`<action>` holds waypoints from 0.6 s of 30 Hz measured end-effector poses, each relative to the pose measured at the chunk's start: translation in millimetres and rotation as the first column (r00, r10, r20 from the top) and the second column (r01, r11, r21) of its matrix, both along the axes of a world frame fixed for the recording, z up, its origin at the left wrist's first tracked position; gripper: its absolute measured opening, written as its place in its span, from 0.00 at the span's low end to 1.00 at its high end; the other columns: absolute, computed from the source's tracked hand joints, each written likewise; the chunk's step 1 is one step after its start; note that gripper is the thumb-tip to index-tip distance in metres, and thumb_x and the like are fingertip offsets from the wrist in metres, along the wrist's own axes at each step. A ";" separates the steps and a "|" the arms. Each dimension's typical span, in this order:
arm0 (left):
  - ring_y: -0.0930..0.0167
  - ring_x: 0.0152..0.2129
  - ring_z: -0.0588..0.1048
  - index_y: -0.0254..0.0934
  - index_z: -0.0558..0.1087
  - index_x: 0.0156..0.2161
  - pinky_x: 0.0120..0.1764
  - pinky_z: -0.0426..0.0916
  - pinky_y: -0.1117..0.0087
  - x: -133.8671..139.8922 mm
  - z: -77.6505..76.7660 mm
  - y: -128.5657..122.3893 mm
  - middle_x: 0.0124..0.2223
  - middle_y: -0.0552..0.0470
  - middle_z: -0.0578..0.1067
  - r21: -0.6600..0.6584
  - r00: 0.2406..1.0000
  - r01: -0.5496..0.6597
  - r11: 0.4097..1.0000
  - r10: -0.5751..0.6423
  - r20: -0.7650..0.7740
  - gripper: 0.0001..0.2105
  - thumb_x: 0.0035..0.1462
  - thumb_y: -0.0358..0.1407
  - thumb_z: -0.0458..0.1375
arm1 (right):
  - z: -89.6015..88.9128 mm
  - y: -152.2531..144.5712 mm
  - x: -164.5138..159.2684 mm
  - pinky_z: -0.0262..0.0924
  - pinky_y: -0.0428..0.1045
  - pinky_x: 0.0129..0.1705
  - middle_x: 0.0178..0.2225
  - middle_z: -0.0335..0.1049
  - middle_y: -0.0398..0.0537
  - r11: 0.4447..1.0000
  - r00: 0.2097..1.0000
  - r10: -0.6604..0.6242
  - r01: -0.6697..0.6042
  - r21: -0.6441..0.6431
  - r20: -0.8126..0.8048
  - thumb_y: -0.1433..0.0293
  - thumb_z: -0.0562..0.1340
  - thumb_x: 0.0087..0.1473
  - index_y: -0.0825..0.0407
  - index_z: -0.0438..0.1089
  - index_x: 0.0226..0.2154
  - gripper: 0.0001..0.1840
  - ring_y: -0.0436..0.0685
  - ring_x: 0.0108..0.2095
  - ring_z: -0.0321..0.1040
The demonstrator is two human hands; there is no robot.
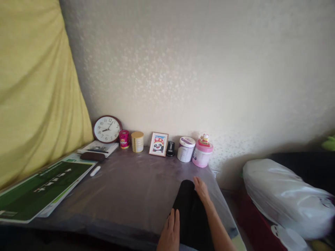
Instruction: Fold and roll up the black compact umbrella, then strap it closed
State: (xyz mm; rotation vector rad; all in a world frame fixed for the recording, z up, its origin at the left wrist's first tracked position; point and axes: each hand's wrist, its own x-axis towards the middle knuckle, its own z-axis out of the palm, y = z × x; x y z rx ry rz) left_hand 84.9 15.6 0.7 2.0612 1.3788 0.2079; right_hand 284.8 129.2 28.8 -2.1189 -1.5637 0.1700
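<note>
A long black cloth (187, 205), perhaps a folded garment, lies on the grey covered table (125, 195) near its front right. My left hand (171, 225) rests flat on the cloth's left edge, fingers stretched out. At the far right corner of the cloth, my right hand (201, 188) has its fingers pressed together on the edge; the fingertips are only partly visible. My right forearm hides part of the cloth's right side. The cloth's near end runs out of the bottom of the view.
Along the wall stand a clock (106, 126), a pink tin (124, 140), a yellow-lidded can (137, 143), a framed panda picture (158, 144), a black stapler-like object (170, 149), and white (186, 150) and pink tubs (202, 157). Green-covered books (52, 188) lie left; a white bag (285, 195) sits right.
</note>
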 end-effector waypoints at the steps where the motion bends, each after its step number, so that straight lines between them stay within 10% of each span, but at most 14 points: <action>1: 0.66 0.61 0.45 0.32 0.41 0.62 0.59 0.47 0.66 -0.8 -0.4 -1.2 0.65 0.47 0.40 0.014 1.000 0.010 1.000 -0.010 0.015 0.37 0.43 0.17 0.41 | 0.0 -10.2 9.0 0.59 0.48 0.40 0.39 0.74 0.53 0.999 0.999 -0.053 0.053 0.009 -0.007 0.65 0.42 0.59 0.54 0.70 0.40 0.24 0.56 0.40 0.70; 9: 0.64 0.61 0.42 0.25 0.38 0.62 0.60 0.46 0.64 -6.7 -5.5 -9.4 0.65 0.41 0.38 0.111 0.995 0.057 0.992 -0.066 0.077 0.43 0.36 0.19 0.48 | -24.2 -98.5 37.9 0.60 0.48 0.36 0.35 0.75 0.51 0.980 0.979 -0.196 0.197 0.008 -0.062 0.62 0.51 0.53 0.49 0.73 0.34 0.16 0.60 0.38 0.71; 18: 0.65 0.60 0.48 0.27 0.38 0.62 0.59 0.49 0.66 -6.5 -7.0 -11.3 0.65 0.40 0.43 0.102 0.996 -0.010 0.995 0.001 0.087 0.42 0.39 0.19 0.46 | -19.2 -116.0 7.8 0.60 0.50 0.36 0.32 0.75 0.51 0.984 0.981 -0.178 0.177 -0.021 -0.071 0.56 0.51 0.52 0.51 0.69 0.38 0.20 0.61 0.36 0.72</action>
